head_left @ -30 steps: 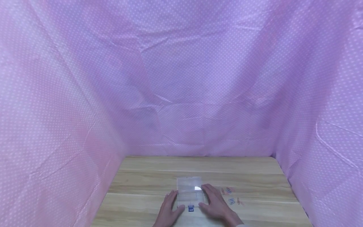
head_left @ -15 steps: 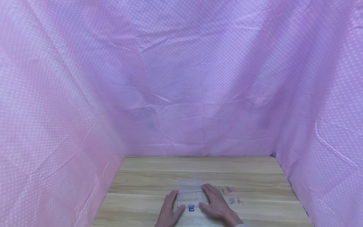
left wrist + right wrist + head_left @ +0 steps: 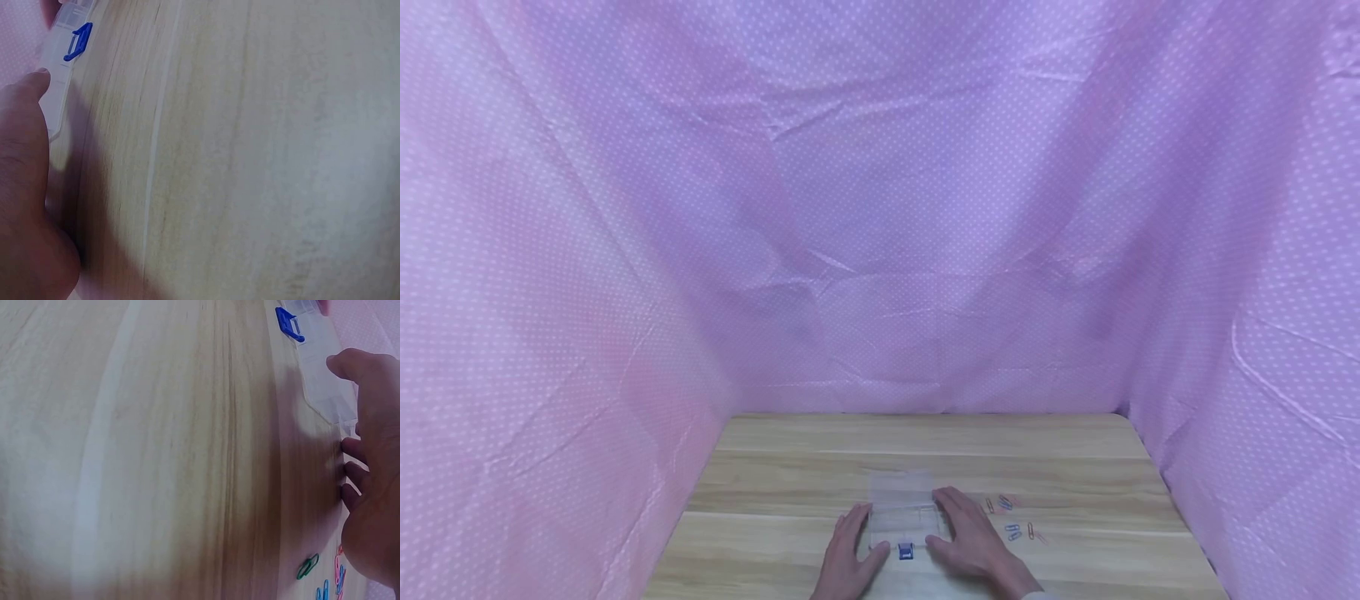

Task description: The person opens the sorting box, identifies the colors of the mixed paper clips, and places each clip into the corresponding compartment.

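Observation:
A clear plastic box sits on the table with its see-through lid folded back on the far side. A blue latch juts from its near edge. My left hand holds the box's left side, thumb at the near corner and fingers toward the hinge. On the right side, my right hand holds it the same way. The right wrist view shows the thumb over the box and the other fingers beside it. Most of the left fingers are hidden in the left wrist view.
Several coloured paper clips lie on the wooden table to the right of my right hand; a green paper clip lies nearest in the right wrist view. Pink dotted cloth walls the table at the back and sides.
The bright glare on the lid has gone, and the lid appears to lie flatter than a second ago. Both hands have stayed almost still at the box's sides.

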A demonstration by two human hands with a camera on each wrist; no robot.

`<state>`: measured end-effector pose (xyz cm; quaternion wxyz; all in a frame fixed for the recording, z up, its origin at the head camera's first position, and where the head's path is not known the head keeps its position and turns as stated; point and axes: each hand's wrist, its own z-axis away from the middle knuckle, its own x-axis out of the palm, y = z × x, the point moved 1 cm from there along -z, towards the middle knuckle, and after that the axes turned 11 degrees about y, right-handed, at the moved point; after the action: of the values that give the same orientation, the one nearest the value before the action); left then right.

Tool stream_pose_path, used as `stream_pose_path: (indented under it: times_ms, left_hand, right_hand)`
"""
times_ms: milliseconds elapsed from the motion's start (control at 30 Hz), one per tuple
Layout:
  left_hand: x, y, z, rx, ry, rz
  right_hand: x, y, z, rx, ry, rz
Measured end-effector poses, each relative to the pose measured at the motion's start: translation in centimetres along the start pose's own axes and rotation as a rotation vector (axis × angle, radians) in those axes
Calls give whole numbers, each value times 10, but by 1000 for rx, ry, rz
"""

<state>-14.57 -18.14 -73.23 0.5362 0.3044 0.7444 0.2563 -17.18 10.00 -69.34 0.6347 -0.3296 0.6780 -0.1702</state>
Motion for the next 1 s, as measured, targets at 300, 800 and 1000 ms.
stream_pose_path:
  times_ms: [300, 800, 1000]
  left_hand:
    - [0, -1, 2, -58, -12, 41]
    - [-3, 3, -1, -69, -29, 64]
    - [-2, -2, -2, -47, -15, 58]
  right_hand:
    - [-8, 0, 3, 9, 25, -63]
    - [-44, 20, 21, -166, 228, 81]
    - [-58, 35, 29, -182, 314, 122]
